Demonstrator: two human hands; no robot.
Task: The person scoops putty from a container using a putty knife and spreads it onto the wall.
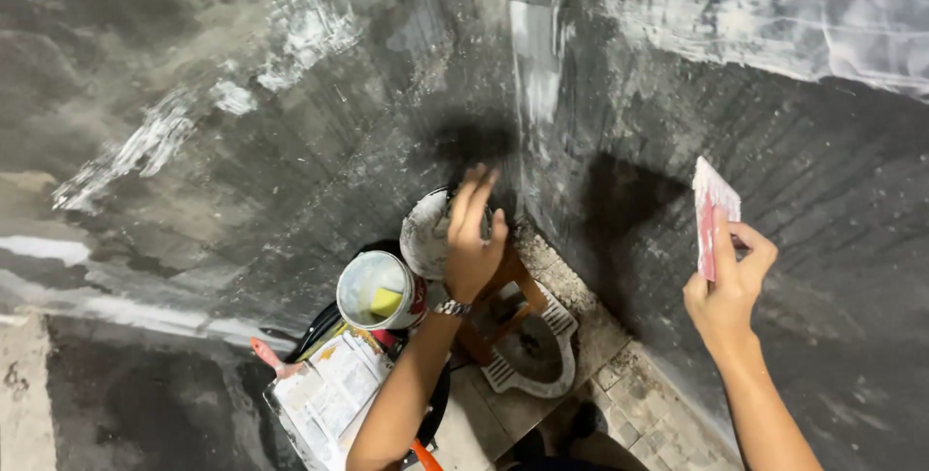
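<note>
Taking the squat toilet (542, 355) in the tiled floor as landmark, the nearest thing is a flat packet with printed paper (324, 398), low and to the left of it, with a red-handled tool (266, 353) touching its upper edge. Just above the packet, left of the toilet, stands a small open can (380, 290); inside I see pale paste and a yellow piece, maybe a sponge.

The left hand (472, 239) is above the toilet, over the corner of the two walls. Its fingers (466, 202) are closed around the rim of a white bucket (426, 234), which is tilted; what is in it I cannot tell, the hand hides the opening.

The right hand (726, 292) is to the right of the toilet, near the dark grey wall (832, 219). Its fingers (721, 248) pinch a thin scraper blade (714, 214), whitish and red, held upright, just beside the wall but, as it seems, not touching.

In my judgement, good work here needs the blade laid nearly flat on the wall and pressed evenly, with the bucket held steady and close.

Farther up, white smears (300, 35) cross both walls.
</note>
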